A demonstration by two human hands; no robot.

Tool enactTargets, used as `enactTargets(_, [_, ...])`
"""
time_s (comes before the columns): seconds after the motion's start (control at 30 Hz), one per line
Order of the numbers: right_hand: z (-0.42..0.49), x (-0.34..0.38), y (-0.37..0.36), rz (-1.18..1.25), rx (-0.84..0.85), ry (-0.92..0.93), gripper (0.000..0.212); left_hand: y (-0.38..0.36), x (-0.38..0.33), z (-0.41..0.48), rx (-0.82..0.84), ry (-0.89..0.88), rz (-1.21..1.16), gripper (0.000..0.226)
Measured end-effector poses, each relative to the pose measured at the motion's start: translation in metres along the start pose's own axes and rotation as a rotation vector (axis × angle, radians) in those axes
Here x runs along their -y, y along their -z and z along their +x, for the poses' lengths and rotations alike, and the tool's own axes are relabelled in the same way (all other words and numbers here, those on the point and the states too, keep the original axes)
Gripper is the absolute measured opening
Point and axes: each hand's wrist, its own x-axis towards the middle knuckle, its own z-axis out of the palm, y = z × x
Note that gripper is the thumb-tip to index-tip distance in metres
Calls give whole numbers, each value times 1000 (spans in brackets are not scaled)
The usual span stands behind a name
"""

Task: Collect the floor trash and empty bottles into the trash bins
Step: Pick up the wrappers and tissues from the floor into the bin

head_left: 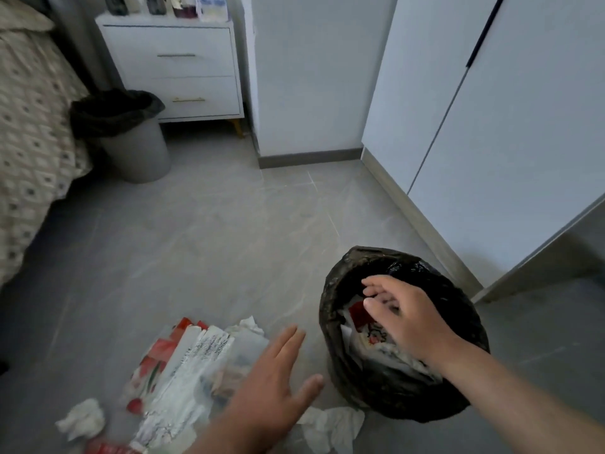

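Two lined bins stood on the floor. Over the near bin, partly filled with wrappers, the right hand hung with a loose grip, nothing seen in it. The left hand, grip wide and fingers straight, hovered over the floor trash; the far bin stood beside the bed.

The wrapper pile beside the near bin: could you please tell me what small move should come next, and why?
Probably lower the left hand onto the wrapper pile and grip it. That hand is open and flat over the pile, the black-lined bin stands just beside it, and the right hand over the bin seems to hold nothing.
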Motion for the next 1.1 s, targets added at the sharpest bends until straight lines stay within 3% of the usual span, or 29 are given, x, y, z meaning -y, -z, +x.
enactTargets(0.1, [-1,59,-32,124,-66,144,24,3,55,-51,-58,220,-41,109])
enactTargets(0.2, [4,82,-91,146,71,121,16,9,121,-89,-121,482,-23,122])
enactTargets(0.27, [14,75,-138,55,213,9,16,13,163,-103,-118,641,-36,91])
enactTargets(0.43, [48,18,-227,-217,466,-195,42,24,224,-83,-149,670,1,21])
enactTargets(0.67, [91,-59,-292,-409,582,-332,70,15,254,-31,-80,752,-17,42])
enactTargets(0.77, [91,-42,-292,-454,637,-316,73,9,257,-23,-81,808,31,52])
enactTargets(0.87, [88,-40,-292,-507,628,-377,84,6,262,-21,-141,804,-18,46])
enactTargets(0.97, [83,-45,-290,-509,588,-363,70,5,265,-22,-156,741,-35,32])
enactTargets(1.07, [80,-45,-284,-430,530,-342,16,10,261,-24,-133,713,-38,15])
enactTargets(1.1, [79,-45,-281,-409,526,-340,14,10,261,-25,-144,697,-53,14])
